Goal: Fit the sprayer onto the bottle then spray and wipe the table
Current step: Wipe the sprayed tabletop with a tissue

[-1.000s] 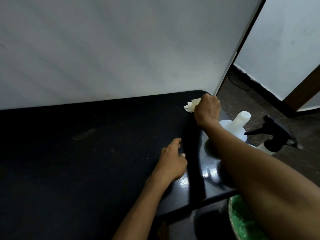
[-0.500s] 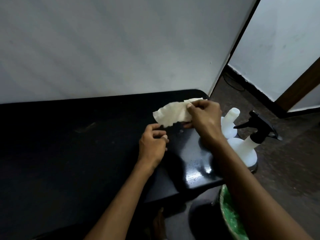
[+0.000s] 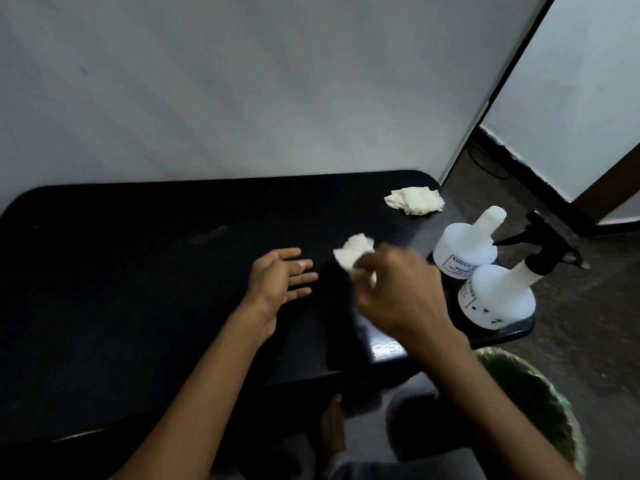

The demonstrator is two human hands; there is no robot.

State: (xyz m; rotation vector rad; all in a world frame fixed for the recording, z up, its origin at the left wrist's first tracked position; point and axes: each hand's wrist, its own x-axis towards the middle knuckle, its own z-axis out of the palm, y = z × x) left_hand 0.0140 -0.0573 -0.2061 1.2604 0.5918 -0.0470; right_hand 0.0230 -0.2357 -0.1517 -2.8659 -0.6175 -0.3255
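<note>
A: In the head view, what is held, and by which hand?

B: A small crumpled piece of tissue (image 3: 353,252) is pinched in the right hand (image 3: 398,292), above the black table (image 3: 138,306). This hand is blurred, so the exact grip cannot be told. The left hand (image 3: 277,278) is spread open and nothing is held in it.

A: Where are the task's things placed?

B: The bottle with the black sprayer (image 3: 540,244) fitted on it (image 3: 498,296) is stood at the near right corner of the table. A second bottle without sprayer (image 3: 465,247) is stood just behind it. Another tissue wad (image 3: 415,200) is left at the far right corner.

A: Which relation is decisive for the coming move?

B: A wet shine (image 3: 384,348) is seen near the front edge, below the right hand. The right hand is nearer to it, so probably the tissue must be brought down and toward the near side.
</note>
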